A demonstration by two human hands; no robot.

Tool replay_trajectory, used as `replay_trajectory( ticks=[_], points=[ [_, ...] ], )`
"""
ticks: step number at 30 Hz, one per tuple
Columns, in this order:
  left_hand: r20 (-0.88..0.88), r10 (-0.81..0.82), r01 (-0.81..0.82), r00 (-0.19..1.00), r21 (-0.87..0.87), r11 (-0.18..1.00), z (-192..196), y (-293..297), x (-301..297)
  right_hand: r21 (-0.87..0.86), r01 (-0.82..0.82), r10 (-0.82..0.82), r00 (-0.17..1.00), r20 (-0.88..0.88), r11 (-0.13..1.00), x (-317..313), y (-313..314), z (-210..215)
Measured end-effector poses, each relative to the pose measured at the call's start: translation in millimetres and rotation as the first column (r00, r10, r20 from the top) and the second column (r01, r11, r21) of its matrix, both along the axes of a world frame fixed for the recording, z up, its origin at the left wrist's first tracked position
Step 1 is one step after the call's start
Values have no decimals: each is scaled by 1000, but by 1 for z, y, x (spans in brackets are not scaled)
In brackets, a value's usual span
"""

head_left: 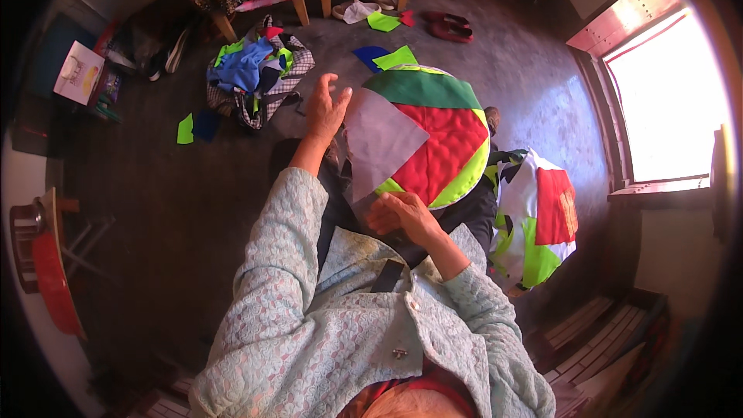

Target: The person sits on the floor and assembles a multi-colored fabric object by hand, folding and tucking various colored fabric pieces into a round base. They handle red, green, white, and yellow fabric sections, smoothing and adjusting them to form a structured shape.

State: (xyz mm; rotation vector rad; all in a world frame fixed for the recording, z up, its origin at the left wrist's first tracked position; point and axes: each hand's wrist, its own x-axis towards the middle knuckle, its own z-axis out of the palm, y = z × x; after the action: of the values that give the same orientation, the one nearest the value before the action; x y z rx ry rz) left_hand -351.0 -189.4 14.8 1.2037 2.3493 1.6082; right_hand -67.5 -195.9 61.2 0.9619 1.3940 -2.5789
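Note:
A round patchwork cushion (441, 147) in red, green and lime panels lies over my lap. On its left side is a loose-looking grey cloth piece (387, 139) with a pointed corner toward the red. My left hand (326, 111) is raised beside the cushion's left edge, its fingers apart and holding nothing. At the near edge of the cushion, my right hand (404, 218) has its fingers bent together close to the lime strip and grey cloth. What those fingers pinch, if anything, is hidden.
A checked bag (298, 58) of fabric scraps stands on the floor at the far left. More scraps (383, 22) and red shoes (449, 27) lie farther off. Right of me sits a stuffed patchwork bundle (534, 220). A bright window (665, 101) is at the right.

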Motion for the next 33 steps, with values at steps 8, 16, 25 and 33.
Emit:
replay_trajectory(
  ticks=[8, 16, 25, 33],
  points=[
    [-533, -210, 143, 819, -165, 976, 23, -9, 11, -17, 115, -115, 993, -35, 993, 86, 12, -14],
    [-505, -532, 348, 680, -416, 840, 34, -6, 51, 39, 632, -626, 773, -102, 774, 162, 53, -20],
    [-511, -545, 361, 664, -419, 833, 30, -4, 51, 897, 439, -906, 356, -230, -55, 286, 113, -55],
    [-517, -539, 355, 664, -417, 837, 31, -4, 50, 916, -385, -895, 439, 73, -114, 302, 157, -67]
  ],
)
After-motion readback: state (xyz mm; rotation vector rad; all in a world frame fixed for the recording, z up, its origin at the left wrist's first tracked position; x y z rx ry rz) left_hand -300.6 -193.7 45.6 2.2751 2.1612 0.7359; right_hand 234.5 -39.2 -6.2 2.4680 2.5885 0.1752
